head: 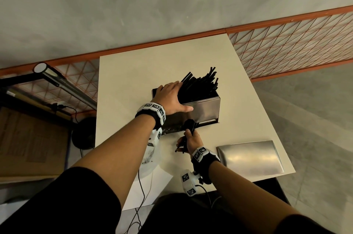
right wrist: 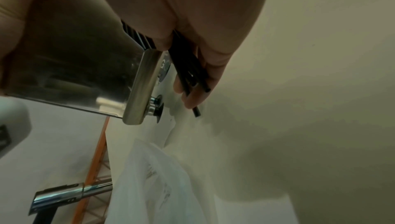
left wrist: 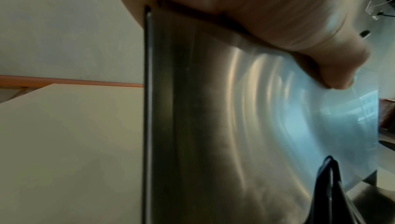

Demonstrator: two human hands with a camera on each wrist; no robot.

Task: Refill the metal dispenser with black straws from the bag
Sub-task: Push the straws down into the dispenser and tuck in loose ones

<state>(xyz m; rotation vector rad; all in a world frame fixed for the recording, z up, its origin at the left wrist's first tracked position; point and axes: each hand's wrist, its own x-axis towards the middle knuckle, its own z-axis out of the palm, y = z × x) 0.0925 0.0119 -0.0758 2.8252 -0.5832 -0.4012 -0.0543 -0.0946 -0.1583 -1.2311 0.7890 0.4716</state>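
Observation:
The open metal dispenser (head: 204, 108) stands mid-table, with black straws (head: 200, 85) fanning out of its top toward the far right. My left hand (head: 172, 97) lies over its left top edge, fingers stretched against the straws and thumb flat on the front face (left wrist: 235, 126). Just in front of the dispenser, my right hand (head: 190, 139) grips a small bunch of black straws (right wrist: 192, 75) close to its lower front lip (right wrist: 138, 89). The clear plastic bag (head: 150, 157) lies crumpled under my left forearm, and its contents are not visible.
The dispenser's metal lid (head: 250, 157) lies flat at the near right of the white table (head: 133, 81). An orange mesh rail (head: 286, 43) runs behind the table. A chrome tube (head: 63, 85) and a cardboard box (head: 28, 138) sit off the left side.

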